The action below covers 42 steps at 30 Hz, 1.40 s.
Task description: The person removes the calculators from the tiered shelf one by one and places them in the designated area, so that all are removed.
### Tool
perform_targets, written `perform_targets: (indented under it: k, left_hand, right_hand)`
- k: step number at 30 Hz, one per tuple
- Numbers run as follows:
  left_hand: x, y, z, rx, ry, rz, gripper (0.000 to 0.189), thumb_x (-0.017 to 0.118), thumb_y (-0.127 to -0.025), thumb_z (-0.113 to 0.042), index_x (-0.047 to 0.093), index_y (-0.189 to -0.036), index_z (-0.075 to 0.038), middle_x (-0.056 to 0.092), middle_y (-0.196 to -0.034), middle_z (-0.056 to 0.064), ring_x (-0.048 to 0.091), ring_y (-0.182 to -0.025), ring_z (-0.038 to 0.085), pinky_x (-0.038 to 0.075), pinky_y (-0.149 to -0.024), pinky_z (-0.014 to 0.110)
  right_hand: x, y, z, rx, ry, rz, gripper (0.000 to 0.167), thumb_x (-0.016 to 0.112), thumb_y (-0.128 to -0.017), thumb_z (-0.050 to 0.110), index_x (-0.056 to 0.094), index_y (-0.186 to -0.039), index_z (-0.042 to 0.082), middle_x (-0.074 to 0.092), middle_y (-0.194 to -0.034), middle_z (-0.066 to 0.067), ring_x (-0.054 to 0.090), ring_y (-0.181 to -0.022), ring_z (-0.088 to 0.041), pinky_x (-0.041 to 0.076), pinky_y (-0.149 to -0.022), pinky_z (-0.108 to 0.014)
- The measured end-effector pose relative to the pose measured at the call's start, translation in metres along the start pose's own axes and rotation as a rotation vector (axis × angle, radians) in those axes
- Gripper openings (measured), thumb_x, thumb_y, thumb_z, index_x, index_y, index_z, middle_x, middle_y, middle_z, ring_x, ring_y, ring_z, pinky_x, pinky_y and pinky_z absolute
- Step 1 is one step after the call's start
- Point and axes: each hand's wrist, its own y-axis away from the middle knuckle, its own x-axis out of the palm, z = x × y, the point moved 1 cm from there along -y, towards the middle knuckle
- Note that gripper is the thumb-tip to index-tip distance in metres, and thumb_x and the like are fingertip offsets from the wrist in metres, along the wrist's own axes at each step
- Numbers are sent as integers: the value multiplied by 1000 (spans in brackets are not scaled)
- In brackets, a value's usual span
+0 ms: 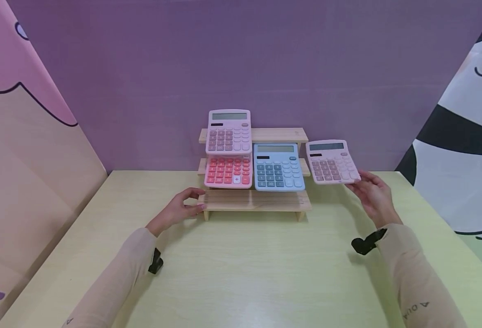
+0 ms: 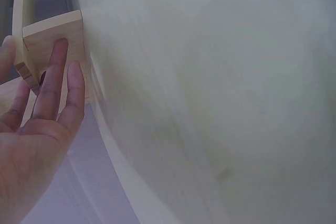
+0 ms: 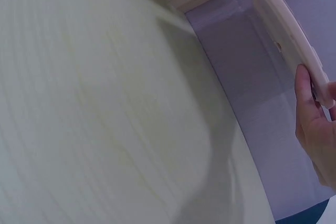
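My right hand pinches a pale pink calculator by its lower right corner, holding it in the air just right of a three-tier wooden display rack. In the right wrist view this calculator appears nearly edge-on, thumb and fingers on its two faces. At the rack's left end, my left hand grips the bottom shelf; in the left wrist view its fingers lie against the wooden end. Another pale pink calculator leans on the top tier at left. Below it stand a coral-pink calculator and a blue calculator.
The rack stands toward the back of a pale wooden table. Behind rises a purple wall panel; cartoon-printed panels flank both sides. A dark wrist-worn device shows at the right cuff, another dark device at the left.
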Motion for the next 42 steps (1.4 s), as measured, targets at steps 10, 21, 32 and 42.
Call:
perform_targets:
  k: [10, 21, 32, 42]
  left_hand:
    - [1, -1, 0, -11, 7, -3, 52, 64, -86, -21, 41, -132, -11, 40, -127, 16, 57, -99, 28, 54, -84, 38]
    - [0, 1, -2, -1, 3, -3, 51, 65, -85, -24, 43, -130, -13, 41, -124, 15, 59, -97, 26, 55, -83, 35]
    - [1, 2, -4, 4, 22, 6, 52, 65, -85, -23, 43, -130, -11, 42, -124, 15, 58, -97, 25, 54, -84, 36]
    - [1, 3, -3, 0, 26, -8, 50, 65, -85, -22, 44, -130, -12, 41, -124, 14, 58, -96, 25, 54, -84, 34]
  right_hand:
    - [-5, 2, -9, 31, 31, 11, 33, 41, -88, -17, 54, -111, 2, 64, -98, -9, 65, -87, -19, 56, -77, -31]
    - [-10, 1, -15, 75, 85, -29, 31, 40, -88, -17, 51, -109, 3, 65, -91, -7, 66, -82, -17, 57, -73, -29]
    - [-14, 0, -19, 132, 171, -89, 35, 39, -87, -18, 49, -111, 5, 60, -92, -4, 63, -83, -14, 57, -72, -27]
    - [-12, -2, -23, 171, 301, -129, 47, 41, -89, -13, 32, -132, 5, 55, -97, 0, 62, -83, -10, 54, -83, -28]
